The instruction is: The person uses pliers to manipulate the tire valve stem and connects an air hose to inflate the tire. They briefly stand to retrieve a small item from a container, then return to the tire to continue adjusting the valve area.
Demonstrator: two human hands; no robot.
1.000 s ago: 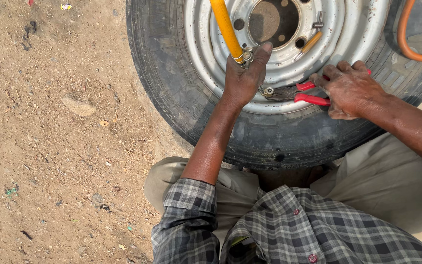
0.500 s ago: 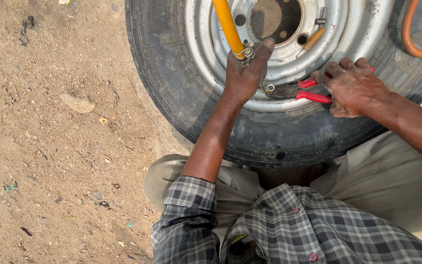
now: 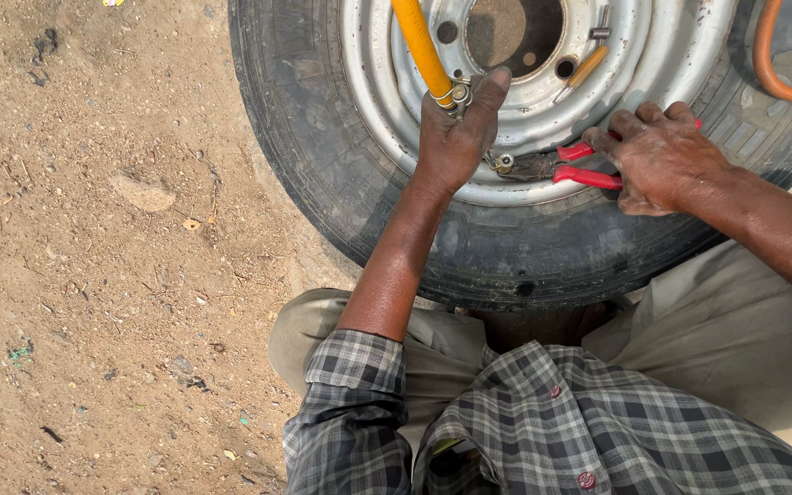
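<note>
On packed, gritty dirt (image 3: 93, 275) strewn with pebbles, a worn black tyre (image 3: 323, 156) is lying flat, its rubber dull and dusty, its ribbed steel rim (image 3: 689, 55) painted silver and pierced by round bolt holes; the left hand (image 3: 456, 137) is resting on the rim's inner step, fingers curled together and clamped on a small metal fitting (image 3: 460, 92) at the end of a smooth yellow hose (image 3: 419, 41); the hose's long axis is running from that fitting up and slightly left, out of the top of the view, so the fitting is sitting just past the fingertips, with the thumb lying alongside it; the right hand (image 3: 662, 156) is lying over red-handled pliers (image 3: 584, 165), fingers bent and closed on the handles; the pliers are lying nearly level along the rim, nose pointing left toward a small valve stem (image 3: 503, 163) between the two hands; an orange hose (image 3: 767, 64) is curving over the tyre at upper right; a checked shirt (image 3: 552, 422) and khaki trousers (image 3: 735, 339) are filling the foreground.
</note>
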